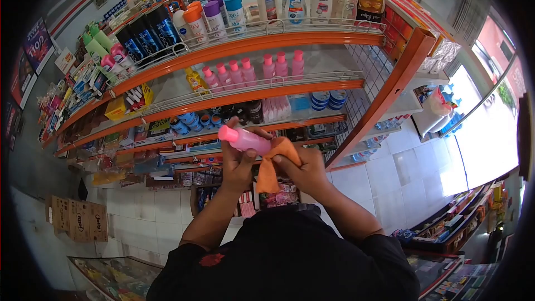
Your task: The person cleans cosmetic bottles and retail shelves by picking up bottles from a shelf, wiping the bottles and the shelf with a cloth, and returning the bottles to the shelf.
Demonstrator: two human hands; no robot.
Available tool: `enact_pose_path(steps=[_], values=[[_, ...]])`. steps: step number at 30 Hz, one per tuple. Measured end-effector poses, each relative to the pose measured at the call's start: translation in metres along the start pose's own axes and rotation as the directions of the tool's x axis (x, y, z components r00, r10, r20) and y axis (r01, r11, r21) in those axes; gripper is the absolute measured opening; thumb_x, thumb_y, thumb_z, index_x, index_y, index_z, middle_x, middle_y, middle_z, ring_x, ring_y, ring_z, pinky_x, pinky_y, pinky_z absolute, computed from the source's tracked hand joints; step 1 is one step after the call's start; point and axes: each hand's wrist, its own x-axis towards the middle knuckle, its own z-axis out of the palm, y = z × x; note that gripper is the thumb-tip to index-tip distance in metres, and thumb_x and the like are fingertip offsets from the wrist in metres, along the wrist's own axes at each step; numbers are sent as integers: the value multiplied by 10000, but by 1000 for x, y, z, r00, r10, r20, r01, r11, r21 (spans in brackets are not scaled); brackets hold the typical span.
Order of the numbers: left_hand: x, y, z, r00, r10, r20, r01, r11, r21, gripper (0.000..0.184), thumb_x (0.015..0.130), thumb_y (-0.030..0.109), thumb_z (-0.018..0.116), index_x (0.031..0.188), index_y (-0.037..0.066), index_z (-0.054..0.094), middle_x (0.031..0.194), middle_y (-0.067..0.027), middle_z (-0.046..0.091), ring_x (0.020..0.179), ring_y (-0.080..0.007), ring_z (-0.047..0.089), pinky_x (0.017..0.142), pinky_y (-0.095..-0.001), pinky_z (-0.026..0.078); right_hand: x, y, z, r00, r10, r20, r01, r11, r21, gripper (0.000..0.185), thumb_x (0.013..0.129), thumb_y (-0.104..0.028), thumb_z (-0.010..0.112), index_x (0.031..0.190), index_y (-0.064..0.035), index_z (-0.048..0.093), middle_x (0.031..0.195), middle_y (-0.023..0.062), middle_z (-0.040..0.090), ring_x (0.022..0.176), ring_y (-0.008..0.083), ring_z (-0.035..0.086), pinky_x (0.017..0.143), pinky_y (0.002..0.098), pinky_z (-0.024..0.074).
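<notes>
Bottle (249, 141) in your left hand (238, 168): translucent pink; its cap (227, 133), a stronger solid pink. Cloth (269, 175) in your right hand (305, 170): plain orange. Shelf bottles (247, 73) beyond your left hand: pink, deeper pink caps. Shelf rail (312, 40) farther beyond: orange. Your shirt (312, 251), nearer you than both hands: black, one red motif (212, 260). Carton (81, 220) well left of your left hand: brown, dark lettering.

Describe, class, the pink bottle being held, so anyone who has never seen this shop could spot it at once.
Find the large orange-edged rack, then look just in front of it. There the left hand grips the pink bottle, while the right hand holds an orange cloth at its base. Unlike the similar pink bottles standing upright on the rack, this one is held tilted.
</notes>
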Motion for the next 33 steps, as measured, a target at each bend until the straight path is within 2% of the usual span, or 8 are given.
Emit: enact_pose_path(steps=[2,7,10,13,19,22,29,33], values=[[0,9,-6,997,-76,-25,76,997,-14,792,991,289,734,1571,146,213,1265,-186,604,1219,-302,623,1012,-444,537,5,-6,-9,980,-154,-128,167,982,94,196,956,-138,745,1099,-6,725,873,97,728,730,141,681,649,317,526],[-28,0,-13,919,-365,151,331,920,210,758,1050,543,569,1522,-29,410,1408,-111,557,1320,-193,519,1117,-356,405,24,-35,-33,931,-360,56,364,919,-154,494,954,-126,675,1418,8,570,1519,216,525,1409,378,510,1169,454,399],[-30,-5,-9,884,-410,224,379,909,171,727,1062,509,569,1533,-20,404,1406,-117,559,1319,-202,526,1114,-359,413,26,-44,-27,976,-171,132,164,985,63,472,915,-83,655,1373,25,614,1486,225,561,1340,357,587,1160,459,402],[-28,0,-10,859,-488,152,475,872,118,710,1067,485,573,1536,-20,404,1395,-118,571,1324,-201,528,1122,-353,406,29,-33,-28,888,-420,189,460,798,-390,526,845,-55,675,1370,-24,642,1457,205,596,1352,362,584,1192,515,370],[-56,-16,-16,833,-533,152,552,822,-143,688,1075,479,561,1533,-14,418,1275,-84,610,1120,-145,587,967,-306,476,22,-19,-22,876,-460,146,482,844,-234,535,847,-52,666,1380,-27,648,1462,214,604,1324,351,617,1175,507,397],[-50,-8,-13,826,-519,222,540,841,-41,687,1079,488,545,1537,-9,418,1269,-78,614,1091,-140,599,940,-302,488,20,-16,-19,964,-245,108,233,966,108,451,940,-153,717,1373,-41,655,1471,210,597,1289,345,644,1089,428,482],[-41,-16,6,815,-550,-182,513,831,-215,741,1039,593,562,1500,23,455,1270,-53,620,1194,-192,616,1050,-328,472,8,-11,-23,979,-202,12,202,979,27,441,954,-165,725,1343,20,629,1419,201,604,1239,313,654,1018,381,503],[-46,-33,-9,886,-457,-78,445,886,-127,652,972,440,737,1422,38,489,1229,-39,631,1179,-172,627,1045,-337,493,1,12,-18,992,-76,-100,74,997,-25,483,927,-152,753,1351,14,592,1291,165,632,1173,299,654,1007,371,505]])
